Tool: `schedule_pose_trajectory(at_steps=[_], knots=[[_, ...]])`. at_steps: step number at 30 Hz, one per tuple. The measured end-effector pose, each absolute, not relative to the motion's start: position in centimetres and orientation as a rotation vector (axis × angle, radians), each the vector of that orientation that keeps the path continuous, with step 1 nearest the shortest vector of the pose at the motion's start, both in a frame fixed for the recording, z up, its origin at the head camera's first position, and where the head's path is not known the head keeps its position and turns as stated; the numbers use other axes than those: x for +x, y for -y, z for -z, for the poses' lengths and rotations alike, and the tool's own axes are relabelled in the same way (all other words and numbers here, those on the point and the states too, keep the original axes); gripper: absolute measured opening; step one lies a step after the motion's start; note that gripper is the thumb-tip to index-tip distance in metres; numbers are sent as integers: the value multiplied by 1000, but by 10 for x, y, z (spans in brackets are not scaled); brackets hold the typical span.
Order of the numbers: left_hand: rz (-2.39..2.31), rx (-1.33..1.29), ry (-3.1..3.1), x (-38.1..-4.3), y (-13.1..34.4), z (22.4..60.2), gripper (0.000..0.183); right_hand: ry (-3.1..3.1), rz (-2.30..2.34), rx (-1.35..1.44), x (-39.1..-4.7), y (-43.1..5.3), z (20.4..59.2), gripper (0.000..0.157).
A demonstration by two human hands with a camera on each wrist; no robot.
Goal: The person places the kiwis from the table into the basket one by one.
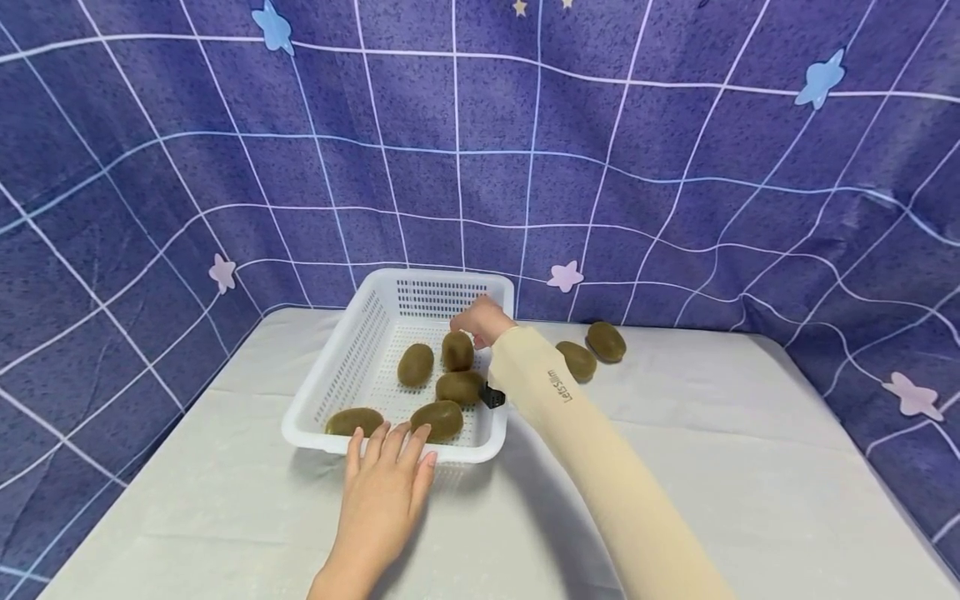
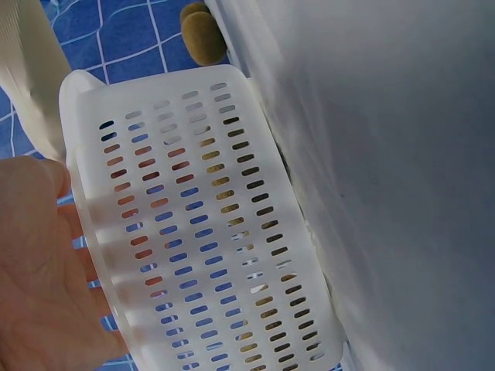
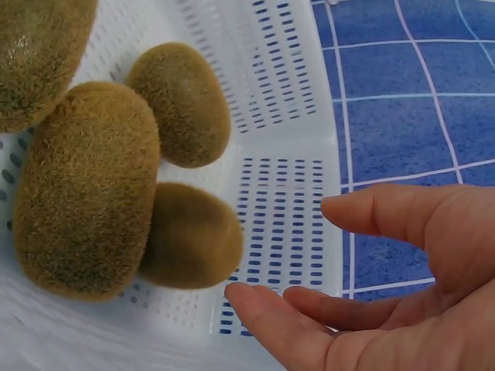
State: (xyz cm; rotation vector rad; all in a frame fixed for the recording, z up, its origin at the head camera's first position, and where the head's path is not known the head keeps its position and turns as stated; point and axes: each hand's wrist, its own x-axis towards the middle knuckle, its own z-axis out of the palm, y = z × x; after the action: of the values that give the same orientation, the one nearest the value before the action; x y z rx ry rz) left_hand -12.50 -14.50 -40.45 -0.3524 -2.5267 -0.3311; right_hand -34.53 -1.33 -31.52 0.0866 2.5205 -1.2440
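A white slotted plastic basket (image 1: 307, 400) holds several brown, fuzzy kiwis, among them an oval kiwi (image 1: 416, 365) near its middle. My left hand (image 1: 386, 487) grips the near rim; its fingers reach over while the thumb stays outside, as the left wrist view shows. Over the basket's right side is my right hand (image 1: 483, 321), nothing in its grasp. In the right wrist view, its fingers (image 3: 267, 317) are spread apart, one tip close to a kiwi (image 3: 193, 236) that lies beside a larger-looking kiwi (image 3: 89, 193).
Two more kiwis lie on the white-covered table (image 1: 712, 467) to the basket's right: a nearer kiwi (image 1: 577, 362) partly behind the right sleeve (image 1: 592, 450), and a farther kiwi (image 1: 606, 342). A blue gridded curtain (image 1: 480, 183) with star shapes borders the table's back and sides.
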Motion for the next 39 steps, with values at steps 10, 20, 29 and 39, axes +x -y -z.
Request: schedule_pose_trajectory(at_steps=[10,20,29,39], knots=[[325,-340,2574,-125,145,403,40,-2345,1439,12,-340,2,297,59],[347,-339,2586,-124,146,402,41,-2224,1578,-87,-335,-12,280,38],[350,-355,2580,-123,144,402,41,-2221,1617,-282,-329,-44,269,34],[343,-360,2578,-123,145,401,41,-2173,1732,-324,-331,-94,268,36]])
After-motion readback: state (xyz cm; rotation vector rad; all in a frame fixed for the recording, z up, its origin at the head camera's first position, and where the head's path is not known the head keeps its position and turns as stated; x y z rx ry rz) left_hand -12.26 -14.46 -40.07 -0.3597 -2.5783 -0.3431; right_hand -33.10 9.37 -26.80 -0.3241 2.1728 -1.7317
